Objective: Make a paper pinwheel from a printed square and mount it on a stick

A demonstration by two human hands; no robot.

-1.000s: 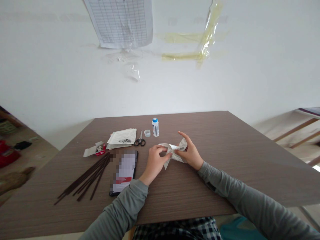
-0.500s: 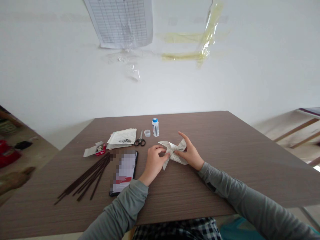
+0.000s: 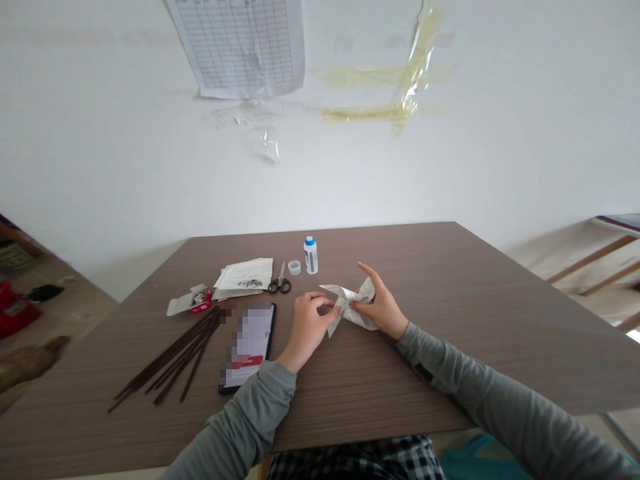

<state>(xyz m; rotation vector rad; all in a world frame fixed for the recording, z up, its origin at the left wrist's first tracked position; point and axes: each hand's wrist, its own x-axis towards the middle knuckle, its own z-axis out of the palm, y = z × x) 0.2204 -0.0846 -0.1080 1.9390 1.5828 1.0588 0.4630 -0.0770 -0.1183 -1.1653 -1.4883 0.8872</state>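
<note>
In the head view, the left hand (image 3: 306, 329) and right hand (image 3: 381, 308) both pinched a folded newsprint pinwheel (image 3: 349, 303) between curled fingers (image 3: 320, 298), just above the table (image 3: 450, 347). Scissors (image 3: 280, 283) and a glue bottle (image 3: 311, 255) lay beyond the fingertips, a phone (image 3: 249, 345) left of them.

Loose supplies on a brown wooden table (image 3: 450, 280), all left of the hands

Nearest the left hand lies a phone (image 3: 249, 347), screen up; further left, a bundle of dark thin sticks (image 3: 173, 357) fans out. Beyond these sit a small open box (image 3: 193, 300), a stack of printed paper (image 3: 245, 277) and scissors (image 3: 280, 281). Just past the hands stand a glue bottle (image 3: 311, 255) with its loose cap (image 3: 295, 267) beside it. A gridded sheet (image 3: 243, 43) hangs on the wall.
</note>
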